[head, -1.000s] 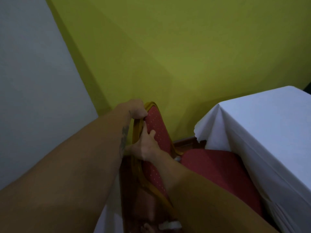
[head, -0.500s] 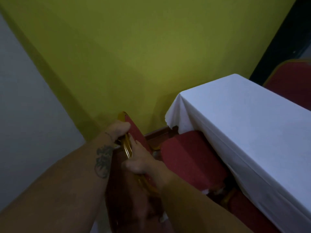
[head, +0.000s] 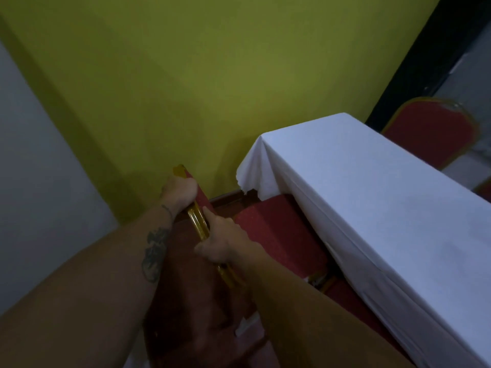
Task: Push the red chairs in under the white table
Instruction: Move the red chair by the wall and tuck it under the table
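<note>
A red chair [head: 279,232] with a gold frame stands beside the white table [head: 372,203]. Its seat reaches partly under the hanging white cloth. My left hand [head: 180,191] grips the top of the chair's backrest. Lower down, my right hand [head: 220,243] holds the gold side rail of the same backrest. The chair's legs are hidden by my arms. A second red chair [head: 430,131] stands on the table's far side, only its backrest showing.
A yellow-green wall [head: 212,75] rises close behind the chair and the table's end. A grey wall [head: 39,168] is at the left. A dark door frame [head: 414,65] runs up at the right. Another red seat [head: 345,293] shows under the cloth, lower right.
The view has swung right and back, so more of the table and the far chair show. The chair's seat sits closer under the cloth. Both hands keep their grip on the backrest.
</note>
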